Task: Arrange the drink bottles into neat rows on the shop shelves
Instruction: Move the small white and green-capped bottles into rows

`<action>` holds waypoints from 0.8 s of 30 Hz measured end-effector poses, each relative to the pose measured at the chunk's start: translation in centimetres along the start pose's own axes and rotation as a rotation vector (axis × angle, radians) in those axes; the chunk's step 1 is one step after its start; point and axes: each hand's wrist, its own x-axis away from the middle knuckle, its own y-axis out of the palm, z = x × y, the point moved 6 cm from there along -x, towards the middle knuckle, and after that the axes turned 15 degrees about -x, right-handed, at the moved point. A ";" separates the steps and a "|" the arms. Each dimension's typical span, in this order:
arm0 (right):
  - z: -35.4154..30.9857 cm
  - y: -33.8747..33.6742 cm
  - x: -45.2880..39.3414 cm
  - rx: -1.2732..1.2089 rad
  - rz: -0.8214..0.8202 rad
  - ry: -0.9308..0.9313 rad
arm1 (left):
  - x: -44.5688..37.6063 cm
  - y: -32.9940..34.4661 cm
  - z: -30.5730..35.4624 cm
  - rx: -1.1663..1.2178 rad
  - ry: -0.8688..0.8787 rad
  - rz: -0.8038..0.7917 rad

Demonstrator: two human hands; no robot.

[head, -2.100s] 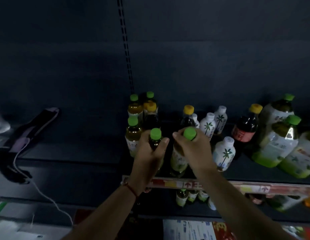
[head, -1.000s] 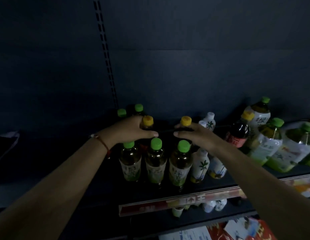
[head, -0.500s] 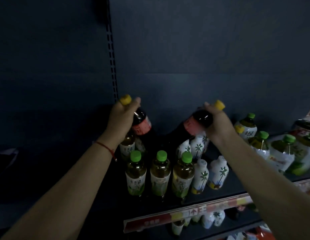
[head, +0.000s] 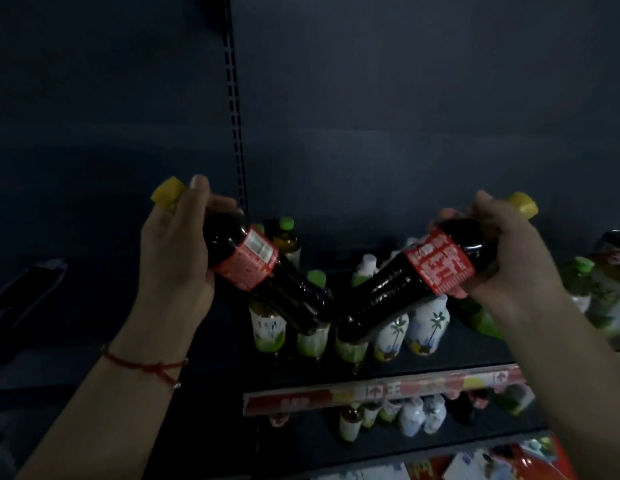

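My left hand (head: 173, 251) grips the neck of a dark drink bottle (head: 263, 275) with a red label and yellow cap, tilted with its base down to the right. My right hand (head: 509, 258) grips a second dark red-label bottle (head: 405, 285), tilted with its base down to the left. The two bases almost meet above the shelf (head: 474, 358). Beneath them stand green tea bottles (head: 268, 329) with green caps in a front row, partly hidden. Right of these stand white palm-tree bottles (head: 429, 323).
Large green-capped bottles (head: 599, 296) lean at the far right. A red and yellow price strip (head: 381, 393) runs along the shelf front, with more bottles on the shelf below (head: 419, 415). A slotted upright (head: 234, 98) divides the dark back panel. A dark object (head: 24, 292) lies left.
Both hands let go of the green-capped bottles, reached back to two yellow-capped dark bottles and lifted them off the shelf. They now hold them tilted and closer to me.
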 end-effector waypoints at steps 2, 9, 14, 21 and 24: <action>0.3 -1.3 1.5 0.098 -0.053 0.035 | 3.0 -0.1 -1.3 -0.020 -0.049 -0.004; 4.1 -9.2 5.8 0.492 -0.203 0.250 | 14.1 1.9 -8.6 -0.264 -0.067 -0.123; 10.5 -18.1 7.5 0.708 -0.286 0.321 | 19.8 3.3 -17.7 -0.435 -0.072 -0.202; 21.4 -29.1 5.3 0.726 -0.189 0.401 | 22.3 1.8 -34.1 -0.427 -0.201 -0.187; 26.4 -31.2 2.3 0.775 -0.207 0.342 | 21.2 1.8 -39.9 -0.510 -0.116 -0.173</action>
